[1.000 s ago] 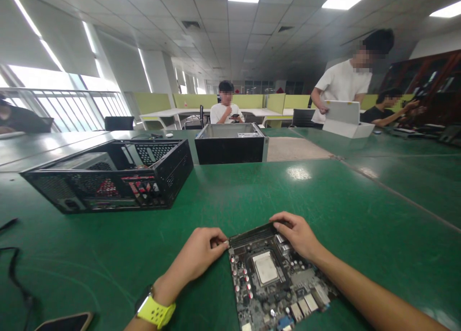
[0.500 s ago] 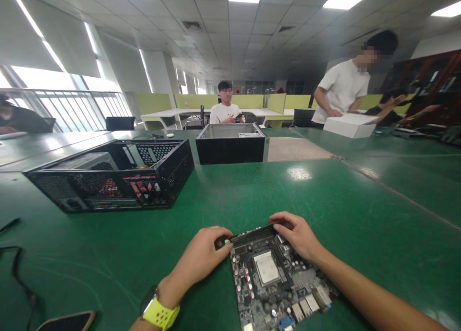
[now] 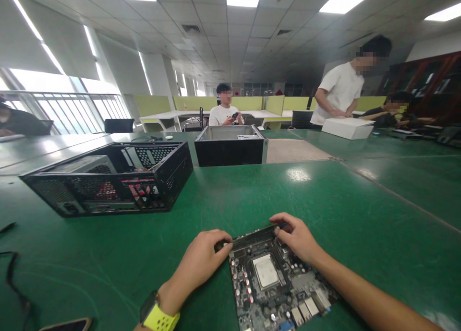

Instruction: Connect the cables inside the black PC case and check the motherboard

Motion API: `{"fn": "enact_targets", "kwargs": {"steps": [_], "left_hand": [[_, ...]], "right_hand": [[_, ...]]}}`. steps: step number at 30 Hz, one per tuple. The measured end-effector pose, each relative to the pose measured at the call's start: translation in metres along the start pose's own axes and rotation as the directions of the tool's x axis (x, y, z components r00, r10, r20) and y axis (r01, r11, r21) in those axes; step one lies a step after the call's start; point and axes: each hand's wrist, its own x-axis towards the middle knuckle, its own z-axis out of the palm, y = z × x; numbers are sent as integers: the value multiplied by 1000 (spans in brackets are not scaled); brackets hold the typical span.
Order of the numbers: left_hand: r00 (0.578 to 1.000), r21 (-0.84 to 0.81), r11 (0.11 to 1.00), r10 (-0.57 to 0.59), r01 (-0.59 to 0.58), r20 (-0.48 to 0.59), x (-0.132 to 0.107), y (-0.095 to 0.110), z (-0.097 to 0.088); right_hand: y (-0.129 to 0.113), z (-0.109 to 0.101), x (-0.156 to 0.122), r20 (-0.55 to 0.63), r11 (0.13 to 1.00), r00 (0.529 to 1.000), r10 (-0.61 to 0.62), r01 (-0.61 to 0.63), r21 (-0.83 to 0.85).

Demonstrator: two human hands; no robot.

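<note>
A motherboard (image 3: pixel 257 302) lies flat on the green table, with a square silver-topped processor (image 3: pixel 267 271) in its socket. Along its far edge runs a long dark memory module (image 3: pixel 255 237), standing on edge at the slots; how deep it sits I cannot tell. My left hand (image 3: pixel 205 256), with a yellow-green watch strap at the wrist, pinches the left end of the module between thumb and forefinger. At the other end, my right hand (image 3: pixel 297 237) closes thumb and fingers on the module's right corner. The fingertips partly cover both slot ends.
An open black computer case (image 3: pixel 118 192) lies at the left, and a second case (image 3: pixel 230 152) stands farther back. A phone (image 3: pixel 68 325) and a black cable (image 3: pixel 12 273) are near the front left. Across the table, a person handles a white box (image 3: pixel 347 128); another sits holding a phone.
Both hands stay at the two ends of the memory module, with only slight finger shifts. The view has tilted a little. Across the table, the standing person's hands have moved on the white box.
</note>
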Motion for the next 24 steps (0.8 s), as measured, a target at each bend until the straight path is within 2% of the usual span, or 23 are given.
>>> {"fn": "enact_targets", "kwargs": {"steps": [14,24], "left_hand": [[1000,35,999,-11,11,-17,-2,2,1],[999,45,999,28,-27,-16,-2,-1,3]], "right_hand": [[-3,0,0,6,999,999,-44,44,-28],[1,1,2,-6,997,997,-71,71,-41]]}}
